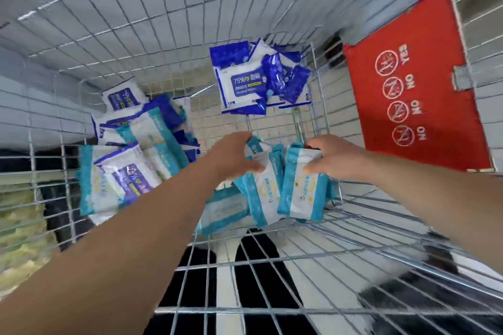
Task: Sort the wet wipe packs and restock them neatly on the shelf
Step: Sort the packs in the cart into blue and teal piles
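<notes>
A shop, by all signs — seen from inside a wire-mesh shopping cart [272, 266], with a red child-seat flap [416, 106] printed with YES/NO safety pictograms. Heaped in the basket: many identical retail wet wipe packs — blue-and-white ones [242, 84] marked 75% alcohol, teal-and-white ones [302, 190]. Pale tiled floor [223, 117] below the mesh.
</notes>
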Demonstrator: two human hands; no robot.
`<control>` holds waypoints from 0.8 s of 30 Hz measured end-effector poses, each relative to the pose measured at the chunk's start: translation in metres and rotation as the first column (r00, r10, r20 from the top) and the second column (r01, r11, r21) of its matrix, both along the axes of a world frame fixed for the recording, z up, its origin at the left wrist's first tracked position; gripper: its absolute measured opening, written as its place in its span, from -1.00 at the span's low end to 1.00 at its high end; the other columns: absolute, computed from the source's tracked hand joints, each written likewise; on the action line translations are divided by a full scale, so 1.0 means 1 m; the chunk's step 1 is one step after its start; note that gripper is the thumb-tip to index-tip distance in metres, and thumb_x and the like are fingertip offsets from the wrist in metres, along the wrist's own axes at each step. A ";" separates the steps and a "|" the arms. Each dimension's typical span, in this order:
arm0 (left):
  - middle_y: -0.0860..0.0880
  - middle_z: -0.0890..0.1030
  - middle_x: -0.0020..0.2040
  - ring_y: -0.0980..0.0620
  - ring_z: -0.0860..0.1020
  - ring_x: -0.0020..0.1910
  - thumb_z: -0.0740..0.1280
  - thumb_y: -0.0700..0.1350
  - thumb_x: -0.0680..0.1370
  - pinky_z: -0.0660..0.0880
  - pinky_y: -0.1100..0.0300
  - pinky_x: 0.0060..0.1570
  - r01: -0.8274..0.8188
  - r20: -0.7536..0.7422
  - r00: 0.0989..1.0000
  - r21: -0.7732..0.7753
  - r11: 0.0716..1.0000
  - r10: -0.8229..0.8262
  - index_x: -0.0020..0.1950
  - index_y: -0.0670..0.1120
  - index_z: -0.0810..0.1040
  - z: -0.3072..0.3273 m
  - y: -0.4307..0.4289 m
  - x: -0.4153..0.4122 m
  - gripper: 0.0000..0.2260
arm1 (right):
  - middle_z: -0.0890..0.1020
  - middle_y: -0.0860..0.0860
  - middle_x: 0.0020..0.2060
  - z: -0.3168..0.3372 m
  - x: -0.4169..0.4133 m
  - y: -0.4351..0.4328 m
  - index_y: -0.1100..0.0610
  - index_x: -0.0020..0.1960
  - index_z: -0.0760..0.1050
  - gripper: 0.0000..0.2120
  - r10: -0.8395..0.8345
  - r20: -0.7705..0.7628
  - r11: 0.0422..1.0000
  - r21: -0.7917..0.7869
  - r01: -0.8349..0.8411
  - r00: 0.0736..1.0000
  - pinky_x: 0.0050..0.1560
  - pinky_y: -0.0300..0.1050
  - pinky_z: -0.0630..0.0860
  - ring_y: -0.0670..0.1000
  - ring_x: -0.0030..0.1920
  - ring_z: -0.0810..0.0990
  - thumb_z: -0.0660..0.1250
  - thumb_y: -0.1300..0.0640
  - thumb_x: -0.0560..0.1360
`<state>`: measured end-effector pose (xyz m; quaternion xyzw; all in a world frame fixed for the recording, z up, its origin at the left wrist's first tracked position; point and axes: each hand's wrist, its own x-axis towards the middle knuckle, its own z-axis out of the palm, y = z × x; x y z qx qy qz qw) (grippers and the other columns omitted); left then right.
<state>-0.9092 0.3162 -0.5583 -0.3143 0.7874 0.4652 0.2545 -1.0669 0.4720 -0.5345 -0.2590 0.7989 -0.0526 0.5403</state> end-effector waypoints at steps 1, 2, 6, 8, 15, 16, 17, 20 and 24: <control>-0.02 0.53 0.11 0.00 0.49 0.07 0.51 -0.04 0.41 0.33 0.23 -0.02 0.004 0.010 1.000 0.012 1.000 -0.004 0.12 -0.07 0.49 -0.011 0.009 -0.003 -0.64 | 0.62 0.03 -0.10 -0.008 -0.001 0.007 0.07 -0.06 0.50 -0.82 0.014 -0.008 1.000 0.007 -0.014 1.000 -0.31 -0.21 0.43 0.03 -0.13 0.60 0.43 0.25 0.39; -0.05 0.54 0.17 -0.03 0.49 0.12 0.51 -0.05 0.42 0.33 0.23 0.00 0.011 0.023 1.000 0.020 1.000 -0.011 0.19 -0.10 0.49 -0.021 0.016 -0.005 -0.60 | 0.61 0.03 -0.05 -0.016 -0.001 0.012 0.11 0.02 0.50 -0.76 0.035 -0.025 0.999 0.013 -0.035 0.999 -0.28 -0.20 0.45 0.05 -0.07 0.60 0.44 0.24 0.39; -0.11 0.45 0.36 -0.09 0.42 0.29 0.49 -0.03 0.45 0.31 0.20 0.14 0.070 0.093 0.993 0.002 0.998 -0.070 0.41 -0.14 0.35 -0.046 0.037 -0.008 -0.40 | 0.54 0.12 0.15 -0.033 -0.001 0.023 0.22 0.24 0.43 -0.50 0.179 -0.141 0.984 0.030 -0.177 0.974 -0.09 -0.13 0.42 0.07 0.06 0.52 0.49 0.14 0.37; -0.12 0.46 0.33 -0.07 0.44 0.17 0.46 -0.02 0.47 0.31 0.21 0.04 0.072 0.103 0.992 0.010 0.997 -0.073 0.39 -0.11 0.35 -0.055 0.044 -0.005 -0.45 | 0.52 0.13 0.18 -0.040 0.000 0.026 0.21 0.26 0.40 -0.47 0.225 -0.167 0.974 0.055 -0.219 0.960 -0.12 -0.18 0.29 0.08 0.09 0.49 0.50 0.11 0.37; -0.11 0.46 0.27 -0.10 0.44 0.23 0.49 0.09 0.41 0.34 0.14 0.10 -0.009 0.083 0.996 -0.101 0.995 0.018 0.39 -0.10 0.34 -0.046 0.027 0.008 -0.36 | 0.39 0.06 0.31 -0.030 0.001 0.013 0.09 0.44 0.23 -0.23 0.231 -0.284 0.959 -0.096 -0.267 0.931 0.14 -0.14 0.34 0.07 0.29 0.38 0.51 0.09 0.32; -0.11 0.47 0.25 -0.10 0.45 0.21 0.49 0.08 0.42 0.36 0.13 0.11 -0.012 0.064 0.998 -0.118 0.993 0.019 0.36 -0.10 0.38 -0.040 0.021 0.011 -0.40 | 0.39 0.06 0.31 -0.025 0.002 0.008 0.10 0.43 0.26 -0.28 0.242 -0.314 0.945 -0.139 -0.296 0.918 0.16 -0.14 0.32 0.06 0.31 0.37 0.49 0.09 0.35; -0.11 0.49 0.21 -0.10 0.47 0.18 0.48 0.07 0.43 0.39 0.11 0.11 0.004 0.046 0.999 -0.142 0.990 0.003 0.33 -0.10 0.41 -0.033 0.014 0.016 -0.45 | 0.41 0.06 0.30 -0.021 0.005 0.002 0.11 0.40 0.30 -0.34 0.251 -0.330 0.930 -0.179 -0.321 0.910 0.17 -0.14 0.31 0.05 0.30 0.36 0.48 0.09 0.38; -0.03 0.55 0.08 -0.04 0.52 0.06 0.48 0.01 0.44 0.47 0.07 0.08 0.053 0.028 0.998 -0.228 0.972 -0.048 0.21 -0.06 0.51 -0.010 -0.009 0.040 -0.61 | 0.48 0.05 0.23 -0.016 0.028 -0.016 0.10 0.32 0.42 -0.50 0.263 -0.287 0.896 -0.282 -0.344 0.921 0.19 -0.11 0.33 0.06 0.26 0.41 0.45 0.12 0.42; 0.08 0.59 -0.09 0.06 0.55 -0.08 0.52 -0.02 0.40 0.49 0.15 0.00 0.169 0.121 0.982 -0.202 0.965 -0.146 0.07 -0.01 0.60 0.006 -0.029 0.082 -0.71 | 0.49 0.00 0.29 -0.024 0.078 -0.036 0.08 0.34 0.44 -0.56 0.340 -0.116 0.874 -0.326 -0.359 0.933 0.22 -0.18 0.29 0.01 0.31 0.41 0.40 0.14 0.48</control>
